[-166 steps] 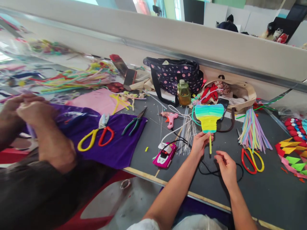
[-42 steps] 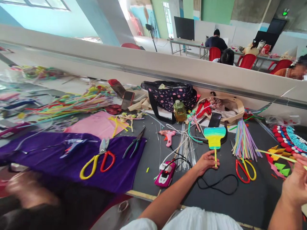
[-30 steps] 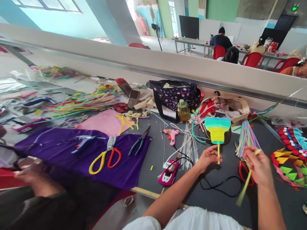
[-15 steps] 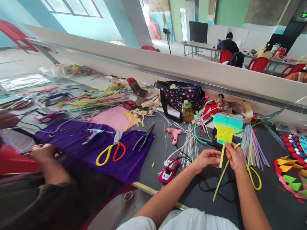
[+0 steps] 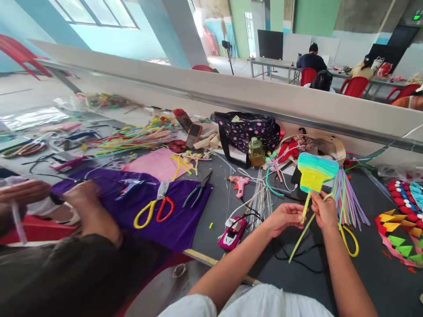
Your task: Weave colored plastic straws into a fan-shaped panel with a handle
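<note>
A flat craft piece (image 5: 315, 172), banded blue and turquoise above yellow, stands upright over the table on a short yellow stem (image 5: 306, 208). It looks made of pipe cleaners laid side by side. My left hand (image 5: 287, 219) pinches the stem from the left. My right hand (image 5: 325, 212) is closed just below the yellow part, on a long yellow-green pipe cleaner (image 5: 301, 239) that slants down to the left; its upper end curls over my fingers. Scissors with a yellow handle (image 5: 350, 242) lie beside my right wrist, partly hidden.
Pastel pipe cleaners (image 5: 350, 200) lie behind my right hand. Left of my hands are a pink glue gun (image 5: 241, 185), a magenta device (image 5: 233, 233), pliers (image 5: 198, 189) and scissors (image 5: 161, 200) on purple cloth (image 5: 185, 229). A co-worker's hand (image 5: 82, 193) works at far left.
The craft piece has tilted slightly and shifted right, and the loose pipe cleaner's lower end has risen a little to the left. The co-worker's hands at left have moved.
</note>
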`<control>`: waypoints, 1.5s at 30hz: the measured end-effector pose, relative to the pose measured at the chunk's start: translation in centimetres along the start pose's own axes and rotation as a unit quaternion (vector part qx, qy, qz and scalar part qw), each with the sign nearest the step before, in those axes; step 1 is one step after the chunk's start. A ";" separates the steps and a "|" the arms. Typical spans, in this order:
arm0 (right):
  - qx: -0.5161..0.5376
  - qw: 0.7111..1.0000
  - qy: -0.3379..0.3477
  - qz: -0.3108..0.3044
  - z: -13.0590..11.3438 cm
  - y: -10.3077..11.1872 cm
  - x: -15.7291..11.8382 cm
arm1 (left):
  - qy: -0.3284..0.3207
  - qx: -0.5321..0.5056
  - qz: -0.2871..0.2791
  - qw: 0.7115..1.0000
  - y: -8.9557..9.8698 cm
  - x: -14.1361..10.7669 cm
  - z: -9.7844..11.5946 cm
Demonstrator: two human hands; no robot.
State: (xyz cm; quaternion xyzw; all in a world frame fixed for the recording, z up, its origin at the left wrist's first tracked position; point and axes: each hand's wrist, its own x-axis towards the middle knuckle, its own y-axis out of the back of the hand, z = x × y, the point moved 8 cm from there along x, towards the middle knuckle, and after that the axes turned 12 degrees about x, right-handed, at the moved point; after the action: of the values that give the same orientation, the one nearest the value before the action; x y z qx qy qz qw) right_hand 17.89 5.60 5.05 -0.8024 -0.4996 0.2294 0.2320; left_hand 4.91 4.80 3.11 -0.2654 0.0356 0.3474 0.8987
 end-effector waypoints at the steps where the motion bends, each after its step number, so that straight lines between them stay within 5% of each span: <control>1: 0.000 1.000 0.000 -0.002 0.0 0.0 0.0 | -0.001 0.004 0.006 1.000 0.1 0.0 0.0; 6: -0.005 1.000 -0.006 -0.014 0.3 -0.4 -0.2 | -0.006 0.029 0.042 0.999 0.8 0.1 -0.3; 9: -0.005 1.000 -0.011 -0.021 0.4 -0.7 -0.4 | -0.002 0.042 0.017 0.999 0.6 0.2 -0.2; 16: -0.024 0.998 -0.026 -0.048 0.8 -1.4 -1.4 | -0.067 -0.006 0.065 0.996 0.9 0.9 2.4; 22: -0.154 0.985 -0.002 -0.079 -0.1 -1.6 -1.5 | -0.074 -0.007 0.099 0.992 1.5 1.6 2.9; 28: -0.353 0.924 0.141 -0.046 -6.4 -0.2 -2.6 | -0.093 0.008 0.118 0.989 2.5 2.5 3.9; 33: -0.440 0.856 0.256 -0.089 -11.3 -2.8 -5.3 | -0.132 0.006 0.140 0.981 2.6 3.2 6.2; 37: -0.483 0.804 0.326 -0.116 -11.1 -5.5 -6.1 | -0.140 0.013 0.141 0.980 2.2 3.3 7.3; 45: -0.539 0.733 0.398 -0.116 -7.2 -6.9 -5.3 | -0.180 0.034 0.122 0.976 1.4 2.2 7.6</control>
State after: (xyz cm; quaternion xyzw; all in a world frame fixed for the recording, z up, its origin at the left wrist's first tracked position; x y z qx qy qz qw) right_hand 15.34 2.47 15.63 -0.7468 -0.4906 -0.4475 -0.0364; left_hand 4.78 10.80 8.43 -0.1620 -0.0830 0.4949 0.8497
